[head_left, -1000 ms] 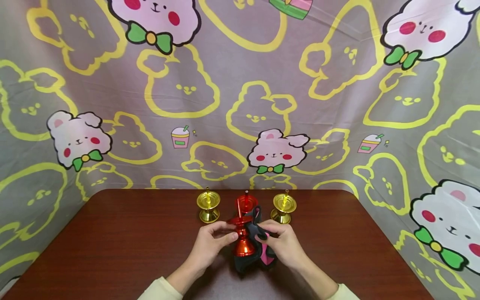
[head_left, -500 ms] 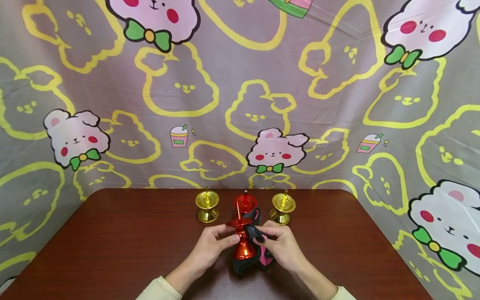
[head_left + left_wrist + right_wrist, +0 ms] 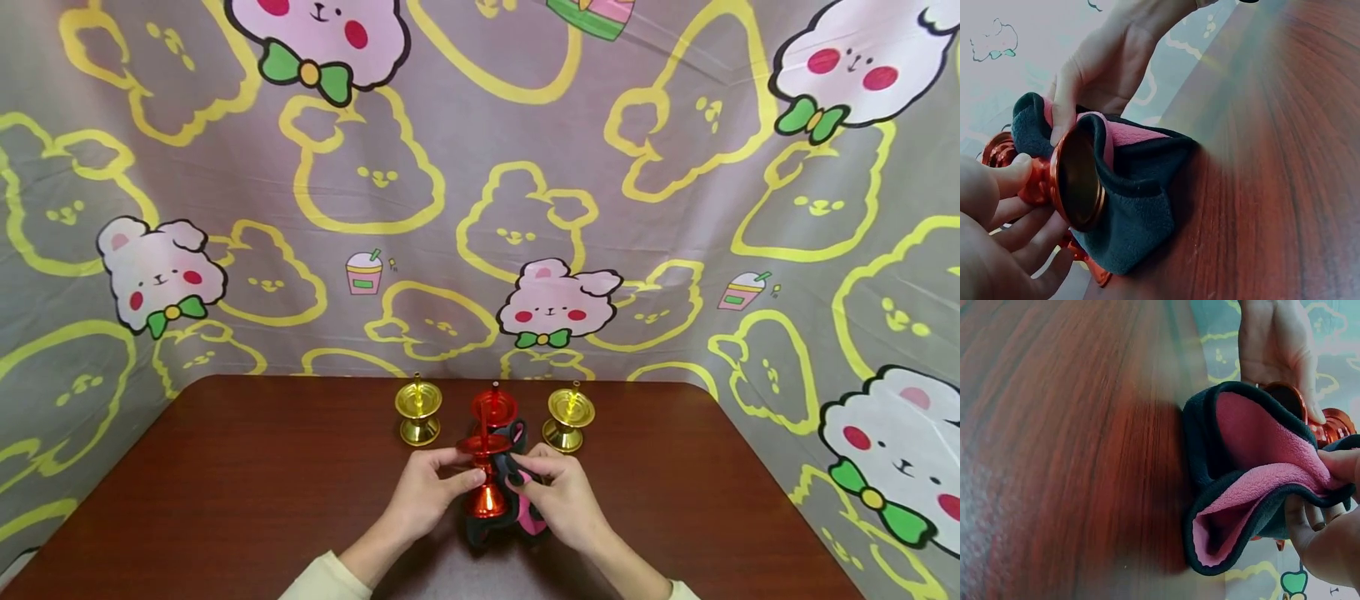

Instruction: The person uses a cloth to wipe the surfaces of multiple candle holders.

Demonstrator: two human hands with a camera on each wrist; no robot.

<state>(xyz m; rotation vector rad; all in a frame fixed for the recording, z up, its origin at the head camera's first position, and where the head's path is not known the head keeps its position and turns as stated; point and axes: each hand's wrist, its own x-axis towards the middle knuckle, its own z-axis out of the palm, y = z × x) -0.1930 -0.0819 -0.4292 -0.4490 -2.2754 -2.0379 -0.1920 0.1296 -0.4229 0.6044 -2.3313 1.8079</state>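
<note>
In the head view my left hand holds a shiny red candlestick by its narrow stem, thumb at the front. A dark grey cloth with a pink side lies bunched against the candlestick's right side. My right hand pinches this cloth between thumb and fingers. From the left wrist, the candlestick's hollow foot faces the camera, with the cloth draped beside it. In the right wrist view the cloth hangs in open folds from the right fingers and partly hides the candlestick.
A second red candlestick stands behind the held one, partly covered by it. Gold candlesticks stand to its left and right. The brown wooden table ends at a patterned cloth backdrop.
The held candlestick has tipped slightly, its spike now more upright. The cloth's folds have shifted a little and its upper loop sits lower. Both hands keep their grip.
</note>
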